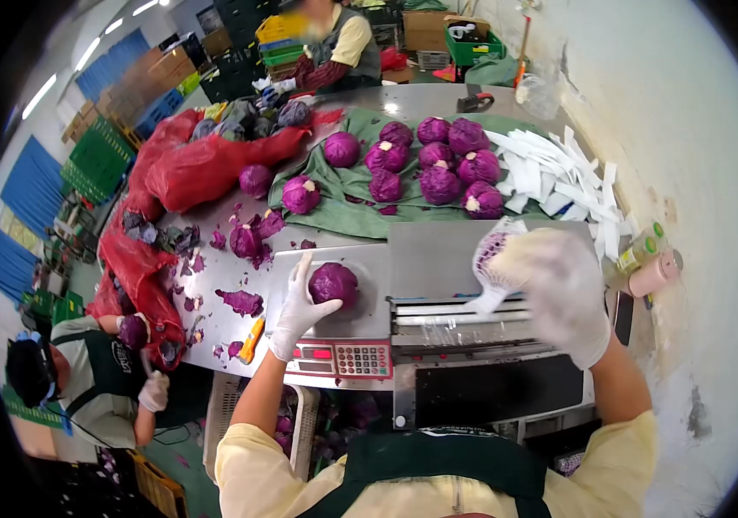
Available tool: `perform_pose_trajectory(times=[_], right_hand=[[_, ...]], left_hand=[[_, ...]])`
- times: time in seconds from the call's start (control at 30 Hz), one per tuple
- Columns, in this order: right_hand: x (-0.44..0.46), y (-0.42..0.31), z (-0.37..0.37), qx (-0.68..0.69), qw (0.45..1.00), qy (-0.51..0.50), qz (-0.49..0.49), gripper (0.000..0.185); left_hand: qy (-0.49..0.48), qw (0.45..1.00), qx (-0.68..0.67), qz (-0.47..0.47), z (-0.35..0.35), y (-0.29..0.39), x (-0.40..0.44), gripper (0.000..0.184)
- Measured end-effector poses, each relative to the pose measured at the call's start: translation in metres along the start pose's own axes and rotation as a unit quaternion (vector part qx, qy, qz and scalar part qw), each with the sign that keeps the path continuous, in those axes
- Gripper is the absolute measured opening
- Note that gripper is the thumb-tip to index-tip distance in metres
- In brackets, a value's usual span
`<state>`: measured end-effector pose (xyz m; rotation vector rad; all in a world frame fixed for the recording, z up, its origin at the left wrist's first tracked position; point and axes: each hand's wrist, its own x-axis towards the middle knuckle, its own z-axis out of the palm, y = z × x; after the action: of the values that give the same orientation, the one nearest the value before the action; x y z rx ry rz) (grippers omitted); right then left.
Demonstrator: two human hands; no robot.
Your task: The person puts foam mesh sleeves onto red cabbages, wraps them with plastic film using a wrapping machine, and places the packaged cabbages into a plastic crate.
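A round purple cabbage (332,285) rests on the metal plate of a scale (369,256) with a red keypad front. My left hand (298,308), in a white glove, is at its left side with thumb and fingers spread around it. Over the right end of the wrapping machine (446,321) is my gloved right hand (559,289), blurred by motion. A white foam net (491,259) with something purple inside hangs at its left side; the fingers are smeared, so their hold is unclear.
Several purple cabbages (388,155) lie on a green cloth (343,216), white net sleeves (541,168) beside them. Red mesh sacks (205,168), loose leaves and a yellow-orange cutter (251,340) are at left. Bottles (654,274) stand right. One co-worker (101,371) is at left, another (338,47) across the table.
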<state>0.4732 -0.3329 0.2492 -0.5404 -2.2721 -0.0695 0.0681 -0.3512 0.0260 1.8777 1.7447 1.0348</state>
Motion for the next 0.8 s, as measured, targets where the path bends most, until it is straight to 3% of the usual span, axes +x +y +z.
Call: perform_pose_trajectory(times=[0.03,0.07,0.13,0.17,0.2,0.27,0.3,0.4,0.5,0.6,0.67,0.73,0.77,0.8], right_hand=[[0.009,-0.013,-0.009,0.002,0.996,-0.013,-0.089,0.022],[0.014,-0.028,-0.017,0.015,0.992,0.015,-0.127,0.024],[0.015,-0.054,-0.038,0.068,0.982,0.056,-0.168,0.029],[0.010,-0.057,-0.052,0.088,0.981,0.064,-0.158,0.030],[0.005,-0.059,-0.066,0.109,0.980,0.072,-0.148,0.032],[-0.015,-0.053,-0.089,0.123,0.983,0.069,-0.117,0.031],[-0.028,-0.048,-0.099,0.123,0.985,0.062,-0.103,0.030],[-0.060,-0.034,-0.131,0.122,0.990,0.047,-0.054,0.028],[-0.082,-0.005,-0.157,0.116,0.992,0.043,0.014,0.027],[-0.094,0.068,-0.166,0.121,0.971,0.120,0.168,0.026],[-0.098,0.168,-0.141,0.176,0.929,0.259,0.196,0.030],[-0.126,0.274,-0.103,0.217,0.870,0.193,0.399,0.025],[-0.161,0.346,-0.070,-0.042,0.900,0.111,0.420,0.028],[-0.169,0.359,-0.066,-0.088,0.884,-0.011,0.458,0.031]], left_hand=[[0.002,0.999,-0.038,-0.037,0.004,0.001,-0.003,0.109],[0.021,0.999,0.006,-0.024,0.007,-0.001,-0.005,0.109],[0.059,0.984,-0.114,-0.120,0.010,0.004,-0.008,0.106],[0.073,0.962,-0.186,-0.187,0.010,0.007,-0.009,0.102],[0.104,0.977,-0.148,-0.117,0.013,0.010,-0.018,0.095],[0.164,0.966,-0.159,-0.122,0.018,0.029,-0.030,0.083],[0.199,0.938,-0.202,-0.200,0.017,0.038,-0.031,0.077],[0.191,0.955,-0.121,-0.193,0.024,0.012,-0.066,0.072],[0.262,0.913,-0.179,-0.257,0.039,0.080,-0.079,0.067],[0.342,0.856,-0.223,-0.318,0.039,0.052,-0.089,0.065],[0.371,0.839,-0.219,-0.333,0.036,0.048,-0.097,0.066],[0.388,0.827,-0.208,-0.351,0.031,0.039,-0.101,0.066],[0.395,0.825,-0.207,-0.348,0.031,0.033,-0.099,0.066],[0.393,0.820,-0.215,-0.356,0.032,0.024,-0.099,0.063]])
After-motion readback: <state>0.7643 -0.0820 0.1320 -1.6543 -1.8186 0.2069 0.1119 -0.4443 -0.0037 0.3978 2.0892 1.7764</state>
